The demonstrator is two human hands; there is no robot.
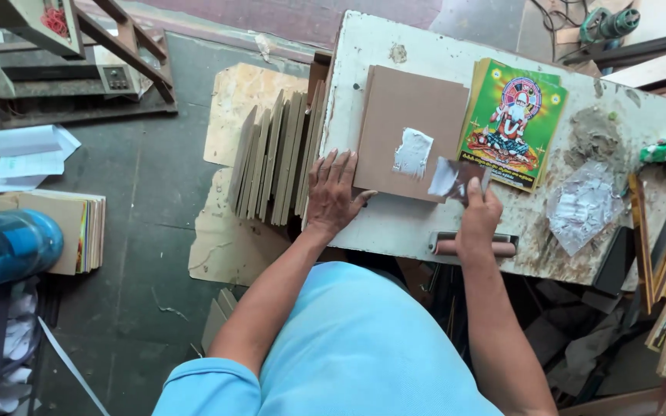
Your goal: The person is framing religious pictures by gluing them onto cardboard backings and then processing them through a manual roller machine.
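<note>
Brown board, flat on the white, stained table, lying just ahead of both hands. It is nearly square, its slightly longer side running away from the person; a white smear of paste sits near its right-hand near corner.

Left hand: open, fingers spread, palm down on the table, fingertips pressing against the board's left near edge. It grips nothing.

Right hand: closed around a small scraper coated in white paste; the blade rests at the board's right near corner, just beside the smear. This hand is the nearer one to the paste.

Right of the board, touching or overlapping its edge: a stack of green and yellow prints. A roller lies at the table's near edge, partly under the right wrist. More boards stand on edge left of the table.
</note>
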